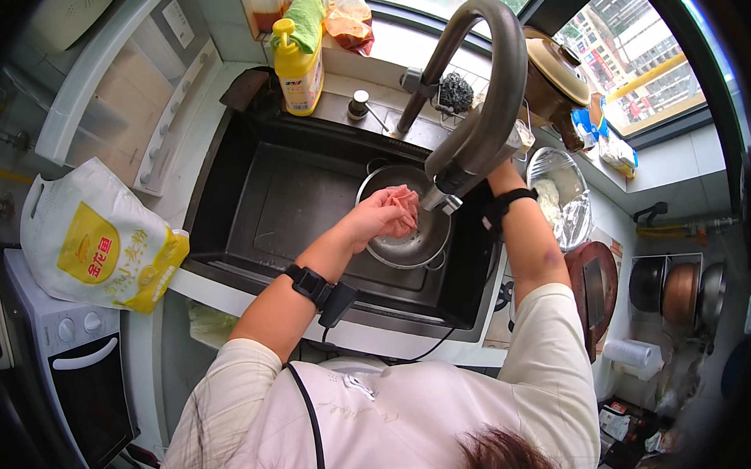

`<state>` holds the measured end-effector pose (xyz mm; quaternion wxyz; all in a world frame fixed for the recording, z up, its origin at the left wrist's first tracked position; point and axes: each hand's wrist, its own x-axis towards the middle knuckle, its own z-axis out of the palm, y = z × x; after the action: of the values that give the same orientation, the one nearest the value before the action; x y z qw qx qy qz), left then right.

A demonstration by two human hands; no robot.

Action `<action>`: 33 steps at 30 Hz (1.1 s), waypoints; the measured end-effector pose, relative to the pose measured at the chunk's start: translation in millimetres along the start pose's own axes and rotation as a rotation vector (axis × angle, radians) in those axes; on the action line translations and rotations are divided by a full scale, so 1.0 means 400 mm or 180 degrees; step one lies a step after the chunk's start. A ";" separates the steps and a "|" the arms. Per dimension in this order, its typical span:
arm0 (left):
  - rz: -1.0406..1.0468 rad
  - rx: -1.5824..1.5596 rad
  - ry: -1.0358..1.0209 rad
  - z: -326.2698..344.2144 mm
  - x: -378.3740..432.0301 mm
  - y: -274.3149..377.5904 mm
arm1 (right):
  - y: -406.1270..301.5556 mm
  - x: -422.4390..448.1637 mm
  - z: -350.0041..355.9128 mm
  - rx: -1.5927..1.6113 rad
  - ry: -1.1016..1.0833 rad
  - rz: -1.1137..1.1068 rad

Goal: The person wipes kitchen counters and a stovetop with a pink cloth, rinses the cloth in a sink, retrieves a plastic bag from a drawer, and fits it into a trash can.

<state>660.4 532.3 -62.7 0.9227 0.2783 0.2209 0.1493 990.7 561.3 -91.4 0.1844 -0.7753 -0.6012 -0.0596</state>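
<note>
My left hand (pixel 375 218) grips a crumpled pink cloth (pixel 403 211). Below it, a round metal pot (pixel 394 249) with two loop handles stands in the black sink (pixel 297 200). The faucet's spray head (pixel 443 196) hangs just right of the cloth; I cannot make out water running from it. My right hand (pixel 503 173) reaches past the sink's right side, mostly hidden behind the dark gooseneck faucet (pixel 516 55), so its fingers and anything in them are out of sight. Each wrist wears a black strap.
Behind the sink stand a yellow bottle (pixel 300 79) under a green cloth (pixel 306 21), a soap pump (pixel 358 105) and a steel wool scourer (pixel 456 93). On the right are a plastic-covered bowl (pixel 558 193) and a brown clay pot (pixel 548 72). A flour bag (pixel 102 242) stands left.
</note>
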 end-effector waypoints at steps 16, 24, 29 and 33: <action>0.0151 0.0205 0.0345 0.003 -0.045 -0.017 | 0.016 -0.008 0.009 -0.0094 -0.0074 0.0174; -0.0002 0.0512 -0.0125 -0.090 -0.047 -0.008 | -0.373 -0.291 -0.017 0.3345 -0.1315 0.0157; 0.0202 0.1029 0.0580 -0.037 -0.058 0.030 | -0.399 -0.367 -0.057 0.4447 -0.2087 0.0851; 0.0187 0.1005 0.0645 0.003 -0.057 0.036 | -0.398 -0.384 -0.110 0.2372 -0.1609 0.0257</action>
<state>639.3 534.3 -46.0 0.8359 0.4095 0.3251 0.1669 802.9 439.1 -64.6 0.3006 -0.6690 -0.5770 0.3594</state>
